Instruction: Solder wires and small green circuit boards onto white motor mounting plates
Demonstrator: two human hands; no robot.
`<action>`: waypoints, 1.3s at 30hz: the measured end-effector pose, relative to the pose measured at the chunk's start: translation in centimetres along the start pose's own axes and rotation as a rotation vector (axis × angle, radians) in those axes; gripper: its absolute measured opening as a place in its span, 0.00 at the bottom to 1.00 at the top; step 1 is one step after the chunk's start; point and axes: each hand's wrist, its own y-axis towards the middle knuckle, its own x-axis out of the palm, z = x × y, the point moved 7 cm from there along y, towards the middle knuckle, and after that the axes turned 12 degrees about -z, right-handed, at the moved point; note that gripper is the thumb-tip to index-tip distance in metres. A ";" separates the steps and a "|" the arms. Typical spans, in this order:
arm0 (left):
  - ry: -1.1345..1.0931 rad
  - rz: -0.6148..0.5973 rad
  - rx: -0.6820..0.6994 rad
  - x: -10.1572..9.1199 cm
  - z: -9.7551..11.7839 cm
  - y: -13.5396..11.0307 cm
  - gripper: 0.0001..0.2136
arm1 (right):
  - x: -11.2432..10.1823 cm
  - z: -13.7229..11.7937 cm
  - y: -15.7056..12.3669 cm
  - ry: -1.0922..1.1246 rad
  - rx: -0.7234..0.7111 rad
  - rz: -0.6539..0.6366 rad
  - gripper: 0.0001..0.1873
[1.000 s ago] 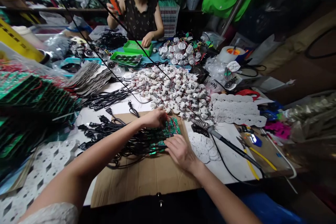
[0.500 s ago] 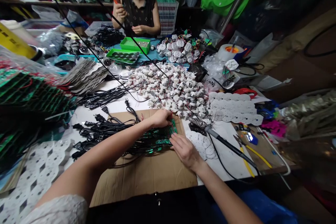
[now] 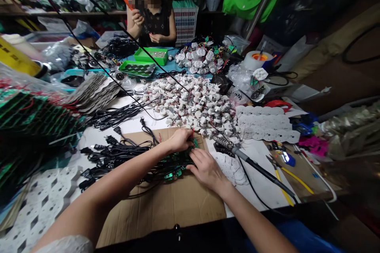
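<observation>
Green circuit boards (image 3: 174, 174) with black power cords (image 3: 130, 154) lie bunched on a flat sheet of brown cardboard (image 3: 166, 209). My left hand (image 3: 180, 140) is closed at the far end of the bunch, its fingers curled on a circuit board, with a red wire showing by the fingertips. My right hand (image 3: 206, 168) rests against the boards' right side. Its fingers are stretched out over them and the thumb stands apart. Both hands cover part of the boards. The cords' plugs fan out to the left.
A heap of white parts (image 3: 190, 102) lies behind the cardboard. To the right are a soldering iron (image 3: 261, 172) in its coil holder, yellow-handled pliers (image 3: 297, 180) and white scalloped panels (image 3: 264, 124). Stacked green boards (image 3: 32, 122) stand left. Across the table sits a person (image 3: 154, 19) holding an orange tool.
My right hand has shifted slightly left and up over the boards, with its thumb now lower and apart. The near boards have shifted a little. My left hand stays at the far end.
</observation>
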 end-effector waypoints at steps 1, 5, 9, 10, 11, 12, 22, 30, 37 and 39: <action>0.007 0.005 0.004 0.0 0.1 -0.1 0.05 | 0.3 0.0 0.1 -0.008 0.009 -0.008 0.20; 0.071 0.072 0.029 0.0 0.6 -0.6 0.03 | 0.7 -0.3 0.2 -0.025 0.023 -0.031 0.21; 0.126 0.150 0.100 0.6 1.8 -1.0 0.03 | 0.9 -0.2 0.4 -0.021 0.076 -0.036 0.18; 0.135 0.163 0.134 0.7 2.1 -1.1 0.03 | 1.0 -0.1 0.5 -0.015 0.094 -0.038 0.16; 0.139 0.164 0.166 0.9 2.4 -1.0 0.04 | 1.1 -0.1 0.5 -0.008 0.108 -0.042 0.14; 0.135 0.158 0.188 0.9 2.5 -1.0 0.05 | 1.2 -0.1 0.6 -0.003 0.115 -0.046 0.13; -0.080 0.485 -0.119 -4.7 -3.7 -5.4 0.07 | -0.3 -2.2 -1.1 -0.025 0.088 0.074 0.27; -0.020 0.176 0.076 1.2 -1.9 -9.4 0.07 | 1.9 -3.0 -2.6 -0.073 0.158 -0.006 0.25; 0.049 0.256 0.073 1.3 -1.6 -10.1 0.05 | 1.1 -3.5 -3.8 0.014 0.219 0.019 0.19; 0.017 0.314 0.040 0.6 -2.2 -9.6 0.06 | 0.8 -3.4 -3.4 0.045 0.226 0.029 0.16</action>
